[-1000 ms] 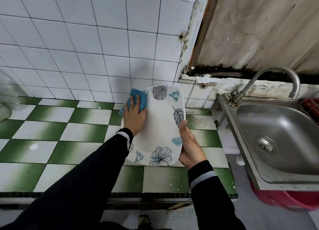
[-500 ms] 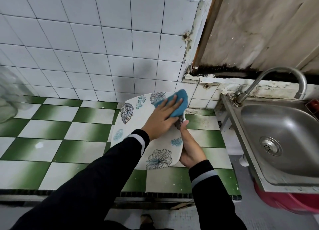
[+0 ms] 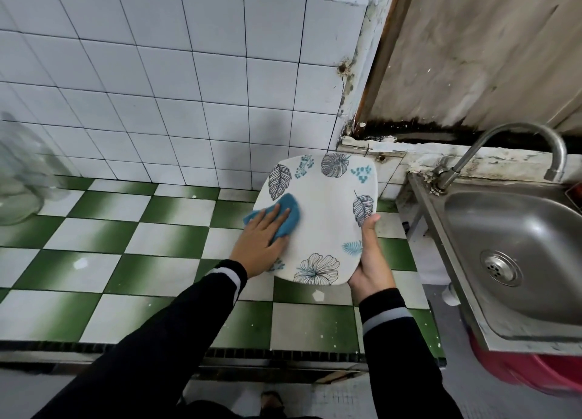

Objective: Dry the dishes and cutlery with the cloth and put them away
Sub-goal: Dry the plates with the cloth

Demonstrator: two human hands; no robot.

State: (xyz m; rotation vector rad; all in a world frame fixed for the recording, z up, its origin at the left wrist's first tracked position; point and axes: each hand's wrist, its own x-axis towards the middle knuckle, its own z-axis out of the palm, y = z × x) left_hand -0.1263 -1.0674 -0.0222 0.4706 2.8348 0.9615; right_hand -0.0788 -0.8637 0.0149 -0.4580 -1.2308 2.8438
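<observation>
— So, which step are we on?
— We judge it to be the drying; the plate [image 3: 327, 226] is held up off the green-and-white tiled counter [image 3: 126, 261], tilted with its patterned face toward us, just left of the sink [image 3: 519, 261].
— And our hands?
— Our left hand [image 3: 258, 248] lies flat, fingers straight and close together, pressing the blue cloth [image 3: 291, 203] against the left half of the plate's face; it curls round nothing. Our right hand [image 3: 373, 270] grips the plate by its lower right edge, thumb lying up along the rim; its fingers are behind the plate, hidden from us.
— What does the next move call for?
— Probably we carry the wipe across the bare middle and on to the right side, palm flat so the cloth does not bunch; then we likely turn the plate for its back, which asks the right hand to shift its grip while the left steadies; a wet rim may slip, so we want a firm pinch.
— And where does it go afterwards?
— We cannot tell; no rack or shelf shows; we see only a glass jar [image 3: 19, 182] at the counter's far left and the tap [image 3: 504, 144] over the sink.
</observation>
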